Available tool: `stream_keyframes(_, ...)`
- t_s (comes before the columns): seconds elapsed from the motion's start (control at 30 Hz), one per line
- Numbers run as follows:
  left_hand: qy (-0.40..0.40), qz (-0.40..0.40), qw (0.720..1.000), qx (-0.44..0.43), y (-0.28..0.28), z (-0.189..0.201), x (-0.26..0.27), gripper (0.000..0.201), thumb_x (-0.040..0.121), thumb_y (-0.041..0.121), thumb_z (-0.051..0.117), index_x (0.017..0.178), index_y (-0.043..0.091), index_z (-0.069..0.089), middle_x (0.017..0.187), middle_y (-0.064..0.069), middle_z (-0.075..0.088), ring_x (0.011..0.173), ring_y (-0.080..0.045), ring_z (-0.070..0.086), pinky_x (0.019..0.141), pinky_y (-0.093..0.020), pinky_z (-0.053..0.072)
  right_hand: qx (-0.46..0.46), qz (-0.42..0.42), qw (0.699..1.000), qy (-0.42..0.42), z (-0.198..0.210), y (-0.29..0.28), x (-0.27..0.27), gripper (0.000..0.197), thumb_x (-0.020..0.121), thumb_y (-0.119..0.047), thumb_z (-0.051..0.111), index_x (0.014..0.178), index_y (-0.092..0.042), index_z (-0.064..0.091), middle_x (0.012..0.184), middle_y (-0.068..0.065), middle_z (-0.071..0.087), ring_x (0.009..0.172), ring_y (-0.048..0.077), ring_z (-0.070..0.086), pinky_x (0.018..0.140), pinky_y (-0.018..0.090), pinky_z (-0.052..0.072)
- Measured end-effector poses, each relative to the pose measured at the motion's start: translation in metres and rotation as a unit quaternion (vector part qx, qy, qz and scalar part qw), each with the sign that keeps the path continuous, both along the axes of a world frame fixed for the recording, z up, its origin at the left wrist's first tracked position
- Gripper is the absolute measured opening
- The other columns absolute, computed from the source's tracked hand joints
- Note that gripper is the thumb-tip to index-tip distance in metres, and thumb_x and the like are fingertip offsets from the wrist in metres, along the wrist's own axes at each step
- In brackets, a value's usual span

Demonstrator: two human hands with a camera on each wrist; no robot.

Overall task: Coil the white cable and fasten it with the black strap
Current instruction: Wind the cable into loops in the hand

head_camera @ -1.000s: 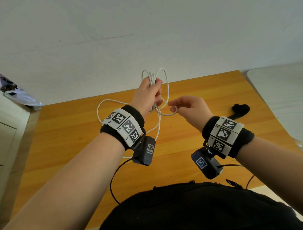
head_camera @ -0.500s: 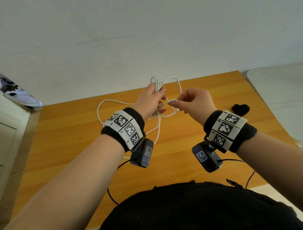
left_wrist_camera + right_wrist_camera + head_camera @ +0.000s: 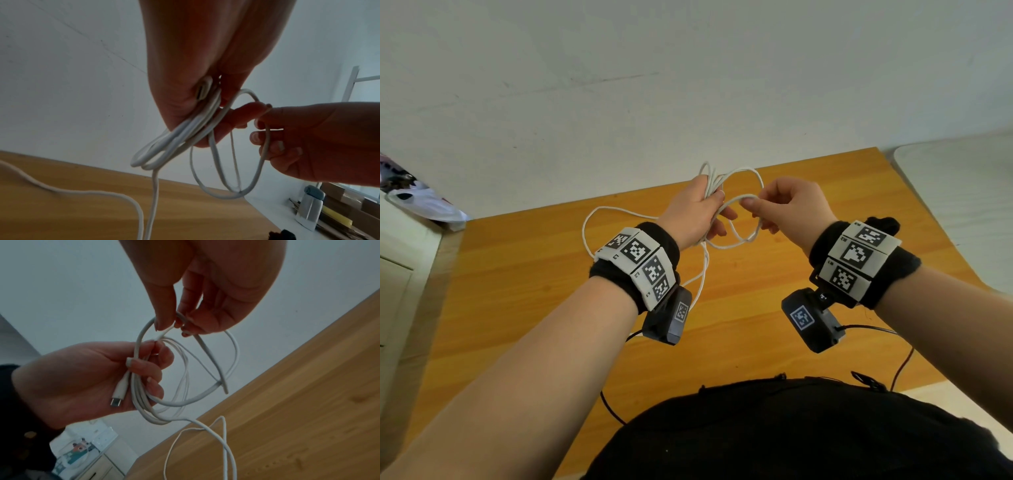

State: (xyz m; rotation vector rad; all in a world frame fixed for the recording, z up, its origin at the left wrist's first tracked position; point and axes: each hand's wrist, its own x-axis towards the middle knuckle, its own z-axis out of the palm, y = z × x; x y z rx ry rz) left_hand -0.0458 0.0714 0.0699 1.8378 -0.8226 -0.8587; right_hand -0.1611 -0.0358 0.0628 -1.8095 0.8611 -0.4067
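My left hand [image 3: 700, 212] is raised above the wooden table [image 3: 517, 291] and grips a bundle of loops of the white cable [image 3: 736, 171]. The right wrist view shows those loops [image 3: 141, 394] in the left palm with the plug end [image 3: 118, 394] lying across it. My right hand [image 3: 774, 205] pinches one strand of the cable [image 3: 164, 332] between thumb and forefinger just right of the bundle. A long loose length [image 3: 599, 219] trails down onto the table at the left. The black strap [image 3: 883, 224] lies on the table behind my right wrist, mostly hidden.
A white wall [image 3: 688, 85] stands behind the table. A white surface [image 3: 962, 192] adjoins the table on the right, a pale cabinet [image 3: 397, 274] with a plastic bag [image 3: 421, 205] on the left. Thin black camera leads [image 3: 873, 330] hang near my body.
My right hand rose from below the bundle and carried its pinched strand up and right, level with the left hand. The left hand kept its grip and shifted slightly right.
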Motion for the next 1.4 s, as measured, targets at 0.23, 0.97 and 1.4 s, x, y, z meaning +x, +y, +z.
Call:
stream_keyframes(0.23, 0.131, 0.126, 0.981, -0.072, -0.002, -0.004, 0.005, 0.014, 0.101, 0.022, 0.033, 0.094, 0.018, 0.043, 0.091, -0.007, 0.065, 0.077, -0.019, 0.067, 0.063, -0.029, 0.053, 0.110, 0.038, 0.993, -0.014, -0.006, 0.001, -0.003, 0.008, 0.080, -0.008, 0.070, 0.077, -0.009, 0.063, 0.068, 0.008, 0.064, 0.067, 0.020, 0.068, 0.075, 0.034, 0.060)
stream_keyframes(0.97, 0.386, 0.251, 0.863, -0.210, -0.009, 0.007, 0.019, 0.015, 0.102, 0.022, 0.034, 0.093, 0.013, 0.040, 0.086, -0.007, 0.064, 0.053, -0.011, 0.046, 0.067, -0.034, 0.053, -0.014, -0.007, 0.999, 0.046, -0.014, 0.008, 0.011, 0.034, 0.090, -0.003, 0.053, 0.123, -0.011, 0.048, 0.107, 0.009, 0.064, 0.057, 0.017, 0.065, 0.052, 0.022, 0.052)
stream_keyframes(1.4, 0.039, 0.138, 0.983, -0.115, -0.012, -0.008, 0.010, 0.014, 0.101, 0.021, 0.032, 0.087, 0.019, 0.033, 0.084, -0.002, 0.062, 0.050, -0.013, 0.041, 0.058, -0.034, 0.043, -0.233, 0.168, 0.936, 0.205, -0.007, 0.018, 0.010, 0.026, 0.093, -0.011, 0.049, 0.112, -0.014, 0.067, 0.112, 0.008, 0.065, 0.104, 0.023, 0.058, 0.082, 0.024, 0.040)
